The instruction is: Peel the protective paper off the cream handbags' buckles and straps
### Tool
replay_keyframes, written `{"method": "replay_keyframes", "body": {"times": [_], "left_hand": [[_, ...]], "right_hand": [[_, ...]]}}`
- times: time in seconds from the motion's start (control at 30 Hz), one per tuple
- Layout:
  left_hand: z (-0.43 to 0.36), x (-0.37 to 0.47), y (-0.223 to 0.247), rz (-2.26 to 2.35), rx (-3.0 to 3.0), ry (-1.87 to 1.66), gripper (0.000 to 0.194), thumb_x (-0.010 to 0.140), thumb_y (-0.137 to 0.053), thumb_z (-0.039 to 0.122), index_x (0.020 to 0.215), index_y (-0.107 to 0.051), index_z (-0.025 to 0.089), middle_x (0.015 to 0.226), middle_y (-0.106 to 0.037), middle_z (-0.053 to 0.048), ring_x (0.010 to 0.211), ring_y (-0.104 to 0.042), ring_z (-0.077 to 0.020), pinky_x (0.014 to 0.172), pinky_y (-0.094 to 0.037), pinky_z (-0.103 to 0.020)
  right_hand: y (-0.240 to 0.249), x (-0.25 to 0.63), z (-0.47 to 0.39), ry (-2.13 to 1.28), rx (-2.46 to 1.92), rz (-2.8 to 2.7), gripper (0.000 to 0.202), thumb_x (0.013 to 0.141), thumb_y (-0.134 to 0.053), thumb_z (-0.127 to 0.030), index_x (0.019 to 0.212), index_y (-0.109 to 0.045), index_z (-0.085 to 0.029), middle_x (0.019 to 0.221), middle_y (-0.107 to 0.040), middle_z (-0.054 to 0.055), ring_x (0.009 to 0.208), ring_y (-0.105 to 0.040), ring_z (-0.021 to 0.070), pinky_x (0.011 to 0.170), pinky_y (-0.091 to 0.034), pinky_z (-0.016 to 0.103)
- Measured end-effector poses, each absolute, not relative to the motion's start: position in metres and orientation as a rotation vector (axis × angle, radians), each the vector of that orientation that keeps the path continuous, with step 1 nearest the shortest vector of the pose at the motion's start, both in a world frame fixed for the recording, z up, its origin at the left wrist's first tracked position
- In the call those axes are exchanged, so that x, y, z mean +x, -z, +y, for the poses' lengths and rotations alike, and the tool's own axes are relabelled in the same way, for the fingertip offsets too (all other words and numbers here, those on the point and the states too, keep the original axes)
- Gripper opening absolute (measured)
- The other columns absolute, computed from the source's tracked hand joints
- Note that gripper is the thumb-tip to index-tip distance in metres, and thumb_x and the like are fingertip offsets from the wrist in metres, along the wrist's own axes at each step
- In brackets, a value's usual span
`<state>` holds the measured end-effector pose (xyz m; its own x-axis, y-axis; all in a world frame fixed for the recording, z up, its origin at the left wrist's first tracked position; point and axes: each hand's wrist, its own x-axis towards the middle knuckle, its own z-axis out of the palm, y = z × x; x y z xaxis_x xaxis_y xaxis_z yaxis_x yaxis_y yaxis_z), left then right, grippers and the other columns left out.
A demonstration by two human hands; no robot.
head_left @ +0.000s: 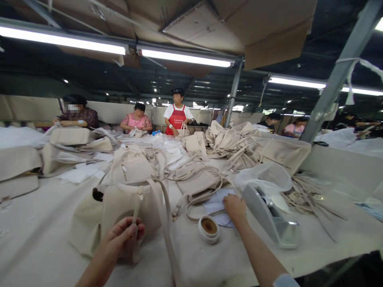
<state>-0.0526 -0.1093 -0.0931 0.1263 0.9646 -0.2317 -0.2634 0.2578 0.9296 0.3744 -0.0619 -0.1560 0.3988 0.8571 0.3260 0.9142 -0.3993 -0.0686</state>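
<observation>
As left hand [125, 234] pinches strap [137, 208], beige bag [115, 207] just beyond, right hand [235, 207] at papers [218, 201], grip unclear

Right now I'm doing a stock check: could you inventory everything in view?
front bag: one, cream, near left
narrow strap: one, cream, on front bag
round tub: one, white, brown inside, near centre
paper: several sheets, white, beside tub
tape dispenser: one, grey, near right
other bags: many, cream, across table
other straps: many, beige, across table
plastic wrapping: uncountable, whitish, mid-table, right
table: one, pale, beneath
co-workers: at least six, varied clothing, behind
tube lights: three-plus, white, overhead
posts: two-plus, grey, right
cardboard: count unclear, brown, overhead
left hand: one, bare, pinching narrow strap
right hand: one, bare, at paper
</observation>
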Motion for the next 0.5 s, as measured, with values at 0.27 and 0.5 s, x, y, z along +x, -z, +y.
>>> {"method": "replay_keyframes", "body": {"times": [0.27,0.5], "left_hand": [[-0.1137,-0.049,0.0886,1.036,0.791,-1.102,0.056,0.036,-0.094,0.042,0.08,-0.069,0.017,0.076,-0.074,-0.005,0.076,-0.069,-0.0184,0.066,-0.055,-0.019],[-0.1149,-0.0468,0.0838,1.031,0.766,-1.119,0.062,0.032,-0.095,0.043,0.079,-0.067,0.016,0.075,-0.073,-0.007,0.073,-0.068,-0.0182,0.067,-0.054,-0.02]], "right_hand": [[0.1629,0.3775,-0.062,0.319,-2.511,-1.463,0.021,0.09,-0.054,-0.03,0.094,-0.072,-0.019,0.117,-0.066,0.016,0.116,-0.055,0.0324,0.091,-0.039,0.051],[0.1572,0.3818,-0.0602,0.246,-2.382,-1.364,0.015,0.084,-0.06,-0.026,0.082,-0.073,-0.02,0.088,-0.075,0.011,0.09,-0.068,0.029,0.086,-0.043,0.044]]}}
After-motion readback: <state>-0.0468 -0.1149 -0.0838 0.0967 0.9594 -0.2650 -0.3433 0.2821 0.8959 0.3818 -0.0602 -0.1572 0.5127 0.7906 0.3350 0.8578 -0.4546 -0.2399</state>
